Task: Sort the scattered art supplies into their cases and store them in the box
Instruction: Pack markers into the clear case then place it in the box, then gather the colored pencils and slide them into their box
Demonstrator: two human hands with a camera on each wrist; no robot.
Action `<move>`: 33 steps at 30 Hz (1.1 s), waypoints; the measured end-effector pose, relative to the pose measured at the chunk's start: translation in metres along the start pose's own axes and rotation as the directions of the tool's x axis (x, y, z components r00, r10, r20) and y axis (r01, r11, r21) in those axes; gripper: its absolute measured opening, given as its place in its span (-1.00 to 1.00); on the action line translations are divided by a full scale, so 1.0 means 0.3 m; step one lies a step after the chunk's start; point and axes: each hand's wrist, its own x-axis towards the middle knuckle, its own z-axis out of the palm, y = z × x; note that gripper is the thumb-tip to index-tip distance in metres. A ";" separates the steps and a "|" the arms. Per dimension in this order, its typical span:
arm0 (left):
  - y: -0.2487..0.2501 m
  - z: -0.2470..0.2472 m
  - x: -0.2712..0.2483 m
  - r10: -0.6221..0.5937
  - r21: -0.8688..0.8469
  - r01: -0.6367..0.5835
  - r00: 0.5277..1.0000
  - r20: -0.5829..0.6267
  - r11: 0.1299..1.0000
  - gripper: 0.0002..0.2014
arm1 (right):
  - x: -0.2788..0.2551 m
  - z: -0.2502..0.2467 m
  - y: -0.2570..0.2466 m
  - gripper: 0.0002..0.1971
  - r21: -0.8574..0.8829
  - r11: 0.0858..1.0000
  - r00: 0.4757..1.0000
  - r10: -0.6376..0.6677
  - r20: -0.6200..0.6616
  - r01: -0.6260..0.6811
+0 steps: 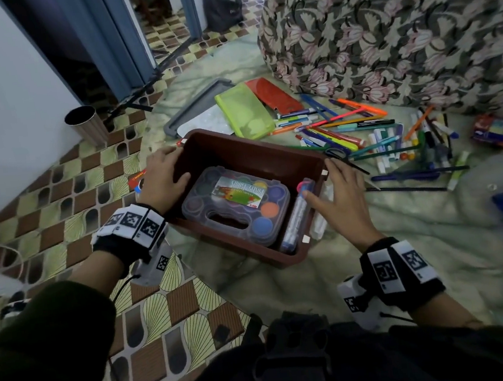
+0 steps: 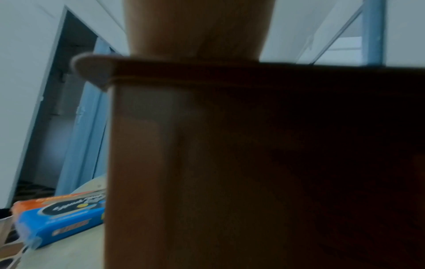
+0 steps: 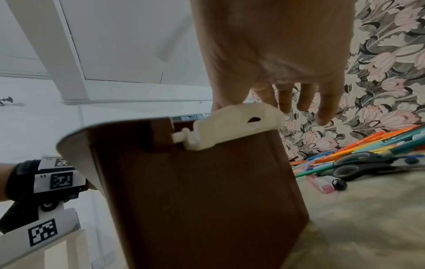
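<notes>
A brown plastic box (image 1: 239, 154) stands on the pale mat, open at the top. Inside lie a clear paint case (image 1: 236, 204) with coloured pots and a clear tube case (image 1: 297, 216) along the right wall. My left hand (image 1: 160, 175) grips the box's left rim, thumb inside; the left wrist view shows only the palm (image 2: 197, 27) over the brown wall (image 2: 230, 163). My right hand (image 1: 338, 193) rests on the right rim with fingers spread and straight, above the white latch (image 3: 234, 123). Loose pens and markers (image 1: 363, 137) lie scattered beyond the box.
A green case (image 1: 244, 111), a red case (image 1: 273, 93) and a grey lid (image 1: 196, 105) lie behind the box. Black scissors (image 3: 358, 165) sit by the right rim. A blue-orange packet (image 2: 59, 218) lies left of it. A floral cushion (image 1: 397, 26) bounds the back right.
</notes>
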 end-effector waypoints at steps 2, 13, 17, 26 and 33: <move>0.053 -0.018 -0.013 0.042 -0.049 -0.041 0.999 0.026 0.998 -0.51 | 0.000 -0.020 0.010 -0.39 0.055 0.998 1.000 -0.018 -0.007 0.018; 0.694 0.009 0.031 0.492 -0.279 -0.428 0.842 0.223 0.859 -0.61 | 0.047 -0.361 0.156 -0.70 0.227 0.972 0.991 -0.029 -0.132 0.059; 0.984 0.142 0.092 0.568 -0.288 -0.499 0.779 0.264 0.817 -0.64 | 0.071 -0.509 0.308 -0.69 0.172 0.985 0.993 0.017 -0.120 0.004; 1.446 0.567 0.226 0.572 -0.342 -0.462 0.713 0.405 0.818 -0.61 | 0.139 -0.773 0.772 -0.62 0.045 0.977 0.974 0.212 -0.078 -0.209; 1.642 0.876 0.345 0.446 -0.310 -0.328 0.745 0.496 0.893 -0.50 | 0.252 -0.864 1.073 -0.42 -0.063 0.892 0.894 0.446 -0.043 -0.448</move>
